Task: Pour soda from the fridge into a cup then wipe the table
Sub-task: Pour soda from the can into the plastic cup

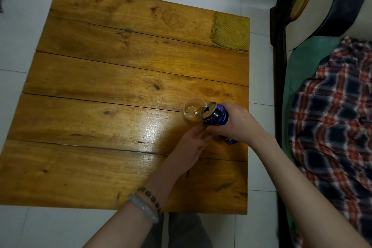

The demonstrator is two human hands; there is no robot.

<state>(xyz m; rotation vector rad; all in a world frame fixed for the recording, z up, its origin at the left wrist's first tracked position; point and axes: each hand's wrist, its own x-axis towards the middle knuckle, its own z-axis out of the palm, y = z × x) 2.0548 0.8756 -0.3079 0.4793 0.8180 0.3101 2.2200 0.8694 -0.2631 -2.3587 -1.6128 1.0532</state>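
1. The right hand [234, 125] grasped a blue can [216, 115], which was tipped with its opened top at the cup's rim.
2. The clear cup [193, 109] stood on the wooden table [100, 86] near its right edge, with a little liquid in it.
3. The left hand [190, 146] lay with its fingers stretched out toward the cup's near side, just under the can. Whether they touched the cup could not be told.
4. A yellow-green cloth [230, 32] lay flat on the table's far right corner, well apart from the cup.
5. A plaid shirt [332, 117] lay beside the table, to its right.

Blue can [216, 116]; yellow-green dotted cloth [230, 32]; red-navy plaid fabric [332, 117].
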